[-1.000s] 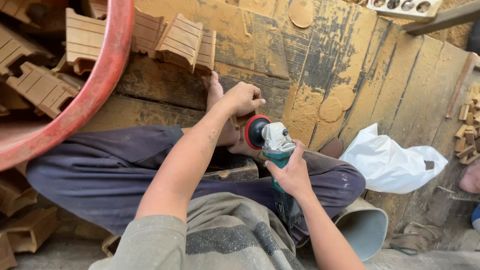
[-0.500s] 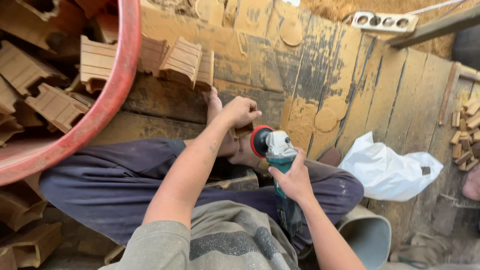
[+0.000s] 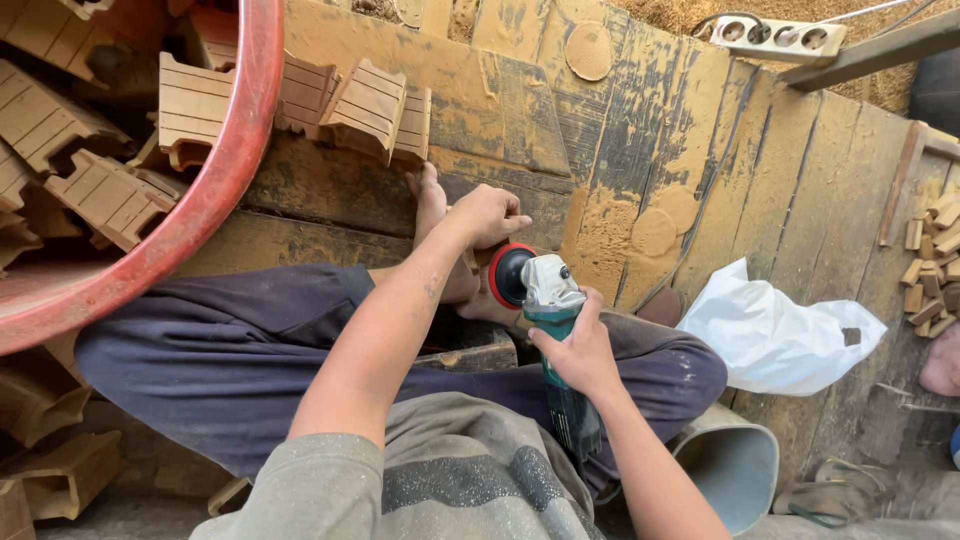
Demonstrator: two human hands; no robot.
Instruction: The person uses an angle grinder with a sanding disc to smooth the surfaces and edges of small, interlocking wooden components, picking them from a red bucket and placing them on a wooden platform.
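Step in hand: sanding a small wood piece against the grinder's disc. Landmark for everything below is the grinder [image 3: 545, 300].

- Right hand [image 3: 578, 345] is wrapped around the grinder body just behind the head, fingers curled tight on the green housing. The red disc [image 3: 507, 275] faces away from the person's body, toward the left hand.
- Left hand [image 3: 490, 215] sits just beyond the disc, fingers curled down and pinching a small wood piece [image 3: 470, 258] (mostly hidden under the fingers, so I cannot tell its shape). The piece looks to be at or touching the disc's edge; exact contact is not visible.
- Bare foot [image 3: 432, 200] lies beside the left hand, close to the disc.
- Beyond the grinder: 1 red tub [image 3: 235, 150] holding many ribbed wood blocks [image 3: 105, 195], with a few more blocks [image 3: 370, 110] leaning outside its rim.
- To the grinder's right: a white plastic bag [image 3: 775, 335] on the dusty plank floor [image 3: 760, 180], and a grey bucket [image 3: 730, 465] nearer the person.
- Far beyond, a white power strip [image 3: 778, 36].

Judgement: mid-sanding on 1 piece, not between pieces. Next move calls for a steady grinder and a slow turn of the piece to bring up a fresh face, keeping fingertips and toes off the disc rim. Main risk is the piece catching and pulling the fingers in.
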